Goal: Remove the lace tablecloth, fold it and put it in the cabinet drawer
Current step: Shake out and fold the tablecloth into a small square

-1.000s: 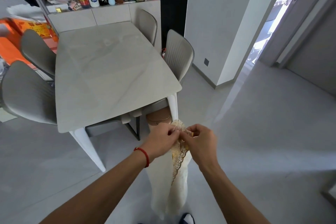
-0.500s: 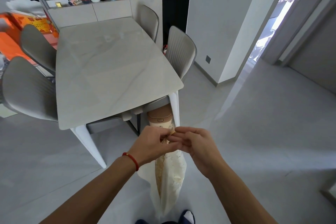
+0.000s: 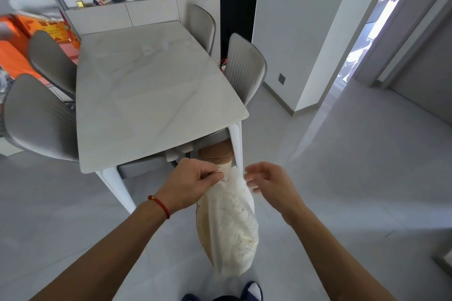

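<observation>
Because the lace tablecloth hangs as one long bunched column from a single pinch, the main risk is loss of that hold: if the left hand slackens before the other hand takes a corner, the cloth would likely drop to the grey tiled floor, beside the person's blue slippers. A second risk is judged to be a poor fold. The cloth is gathered, not spread, so edges paired blind could give a lopsided bundle that sits badly in a drawer. Its lower end hangs close to the floor and may drag or be stepped on if lowered further. Lace can also snag on a fingernail or on the corner of the dining table.

Left hand: thumb and fingertips are closed in a pinch on the top edge of the cloth; the remaining fingers are curled in behind. A red cord bracelet sits on this wrist.

Right hand: fingers are loosely spread and slightly bent, holding nothing. Its fingertips lie just beside the upper right edge of the cloth; whether they touch it cannot be told, as they are blurred.

Location of the cloth: off the table, hanging in front of the person near the table's near right leg, with a tan lidded bin behind it. The sideboard cabinet stands at the far end of the table; no open drawer is visible.
</observation>
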`<state>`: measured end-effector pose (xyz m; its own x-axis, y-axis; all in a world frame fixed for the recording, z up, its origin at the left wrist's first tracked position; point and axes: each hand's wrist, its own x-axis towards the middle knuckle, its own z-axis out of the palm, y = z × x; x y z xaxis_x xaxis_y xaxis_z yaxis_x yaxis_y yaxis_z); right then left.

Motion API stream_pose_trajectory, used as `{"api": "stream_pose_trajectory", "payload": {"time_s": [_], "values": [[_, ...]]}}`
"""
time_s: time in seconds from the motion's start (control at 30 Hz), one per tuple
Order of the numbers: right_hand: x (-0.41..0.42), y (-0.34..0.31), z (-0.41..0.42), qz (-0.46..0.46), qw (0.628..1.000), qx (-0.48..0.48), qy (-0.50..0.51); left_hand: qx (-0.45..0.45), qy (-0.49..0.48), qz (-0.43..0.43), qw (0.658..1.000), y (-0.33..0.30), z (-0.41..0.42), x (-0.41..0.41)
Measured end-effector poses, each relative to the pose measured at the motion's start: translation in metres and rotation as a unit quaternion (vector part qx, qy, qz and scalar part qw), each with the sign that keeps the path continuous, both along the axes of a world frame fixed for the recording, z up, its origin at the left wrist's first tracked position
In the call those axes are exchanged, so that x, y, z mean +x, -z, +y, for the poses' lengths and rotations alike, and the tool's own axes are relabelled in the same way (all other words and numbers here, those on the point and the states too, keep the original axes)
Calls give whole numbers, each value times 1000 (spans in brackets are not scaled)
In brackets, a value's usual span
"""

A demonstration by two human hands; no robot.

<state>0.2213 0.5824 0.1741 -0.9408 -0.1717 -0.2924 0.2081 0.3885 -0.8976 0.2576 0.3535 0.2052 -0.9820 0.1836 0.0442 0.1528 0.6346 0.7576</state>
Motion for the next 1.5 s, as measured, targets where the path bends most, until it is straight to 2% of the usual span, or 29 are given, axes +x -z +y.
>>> {"api": "stream_pose_trajectory", "payload": {"time_s": [0.03,0.1,0.2,0.27,0.37,0.4,0.47,0.53,0.6,0.77,0.9,0.97,1.1,1.17,1.27,1.37,1.43,1.5], "values": [[-9,7,2,40,996,78,-18,5,19,4,1000,-7,-5,0],[-29,23,1,83,972,172,-135,8,59,10,998,-24,-11,0],[-52,41,-10,88,909,229,-336,-29,114,35,992,-49,-19,0],[-62,54,-18,94,885,266,-371,-53,113,45,991,-60,-34,1],[-68,68,-19,131,859,339,-362,-53,-9,69,996,-68,-69,4],[-67,74,-16,132,840,372,-373,-37,-76,84,993,-68,-80,5],[-61,88,-8,120,778,449,-423,3,-199,114,973,-65,-99,9],[-52,105,0,74,724,503,-466,23,-263,127,956,-63,-114,11],[-43,119,8,7,706,512,-490,20,-298,138,944,-62,-124,13],[-17,136,5,-182,752,444,-451,1,-292,150,945,-63,-125,17],[13,153,-19,-303,815,301,-393,83,-271,163,945,-67,-113,14],[27,165,-34,-299,833,289,-366,115,-248,162,948,-76,-108,11],[52,181,-67,-189,865,331,-325,118,-209,178,954,-95,-104,5],[58,186,-73,-208,896,293,-259,103,-215,182,954,-99,-108,2],[53,186,-61,-296,884,286,-223,110,-253,177,945,-96,-125,2],[38,181,-30,-407,866,221,-189,175,-295,146,928,-84,-146,4],[31,179,-14,-407,860,235,-199,225,-316,122,914,-74,-154,4],[30,184,-6,-318,870,298,-231,249,-317,96,910,-64,-154,5]]}}
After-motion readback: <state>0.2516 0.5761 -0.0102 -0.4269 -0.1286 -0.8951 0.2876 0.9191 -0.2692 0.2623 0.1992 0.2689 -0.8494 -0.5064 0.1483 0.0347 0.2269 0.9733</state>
